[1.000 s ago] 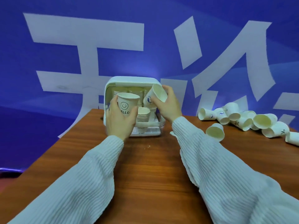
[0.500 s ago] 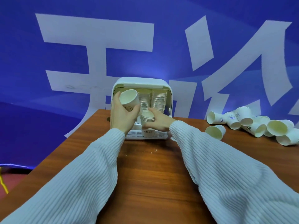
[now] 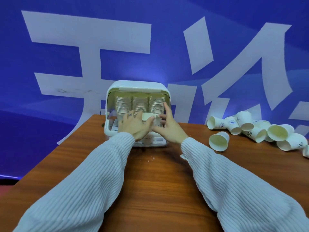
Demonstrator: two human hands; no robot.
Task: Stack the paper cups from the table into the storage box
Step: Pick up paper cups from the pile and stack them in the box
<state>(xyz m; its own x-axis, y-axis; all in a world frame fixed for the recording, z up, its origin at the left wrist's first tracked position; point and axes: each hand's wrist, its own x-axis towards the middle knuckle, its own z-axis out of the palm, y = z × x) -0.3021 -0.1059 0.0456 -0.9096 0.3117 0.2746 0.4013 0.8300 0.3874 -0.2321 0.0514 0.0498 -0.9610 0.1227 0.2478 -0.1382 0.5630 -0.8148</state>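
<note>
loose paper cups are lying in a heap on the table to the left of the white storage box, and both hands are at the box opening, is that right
Not quite: the head view shows the loose paper cups heaped on the table to the right of the white storage box, not the left. The rest holds: the left hand and right hand are both at the box opening.

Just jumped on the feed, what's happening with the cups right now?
A person is loading paper cups into the white storage box at the far edge of the wooden table. Both hands are at its open front: the left hand grips a cup on a short stack, and the right hand rests beside it with fingers spread. Three tall stacks already fill the back of the box. A pile of loose cups lies tipped over on the table to the right.
</note>
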